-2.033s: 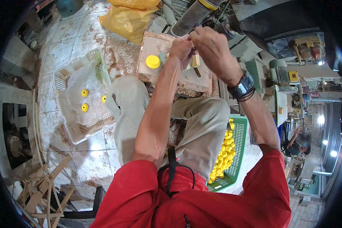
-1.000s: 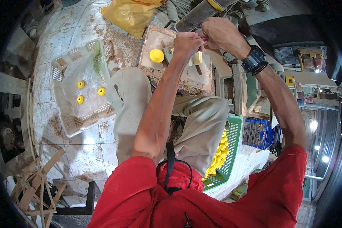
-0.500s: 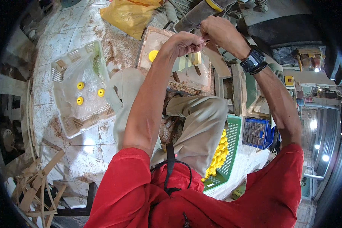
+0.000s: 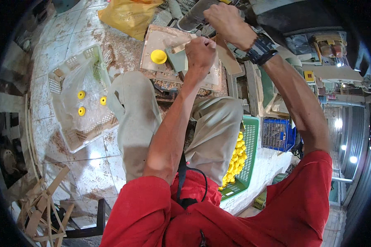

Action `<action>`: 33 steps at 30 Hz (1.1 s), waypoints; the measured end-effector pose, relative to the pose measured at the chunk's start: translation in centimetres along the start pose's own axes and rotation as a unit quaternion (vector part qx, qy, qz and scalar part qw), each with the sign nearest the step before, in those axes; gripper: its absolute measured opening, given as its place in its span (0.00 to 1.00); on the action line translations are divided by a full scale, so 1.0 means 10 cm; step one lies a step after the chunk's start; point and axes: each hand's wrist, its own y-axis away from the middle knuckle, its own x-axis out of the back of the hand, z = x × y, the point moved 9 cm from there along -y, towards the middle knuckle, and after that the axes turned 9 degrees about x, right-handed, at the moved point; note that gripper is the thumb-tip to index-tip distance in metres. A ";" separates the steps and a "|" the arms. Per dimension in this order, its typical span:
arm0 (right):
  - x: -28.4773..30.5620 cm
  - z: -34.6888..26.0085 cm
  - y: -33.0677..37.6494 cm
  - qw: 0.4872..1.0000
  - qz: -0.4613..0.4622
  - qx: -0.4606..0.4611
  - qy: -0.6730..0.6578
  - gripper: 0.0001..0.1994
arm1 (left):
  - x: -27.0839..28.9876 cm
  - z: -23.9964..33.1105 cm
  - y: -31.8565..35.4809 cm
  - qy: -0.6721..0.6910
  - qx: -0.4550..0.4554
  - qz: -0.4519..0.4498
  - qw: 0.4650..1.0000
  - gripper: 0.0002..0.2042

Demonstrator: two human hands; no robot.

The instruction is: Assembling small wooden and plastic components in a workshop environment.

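Hands both closed — left hand beside one yellow cap, right hand on lever, three caps in basket.

Yellow bag, white basket, green basket, blue crate

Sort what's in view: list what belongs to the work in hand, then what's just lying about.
In the work:
left hand
right hand
yellow cap
work board
green crate of yellow caps
white basket with three caps

Lying about:
yellow bag
blue crate
wood scraps
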 end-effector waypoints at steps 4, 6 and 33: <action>0.05 0.04 -0.12 0.999 0.034 -0.018 0.036 0.05 | 0.05 0.08 0.09 -0.029 -0.020 0.017 0.999 0.08; 0.05 0.08 -0.19 0.996 0.074 -0.034 0.048 0.05 | 0.01 0.06 0.10 -0.052 0.001 0.000 0.999 0.07; 0.16 -0.57 0.47 0.986 0.060 0.026 -0.155 0.06 | -0.23 -0.10 -0.30 0.486 0.098 -0.290 0.819 0.12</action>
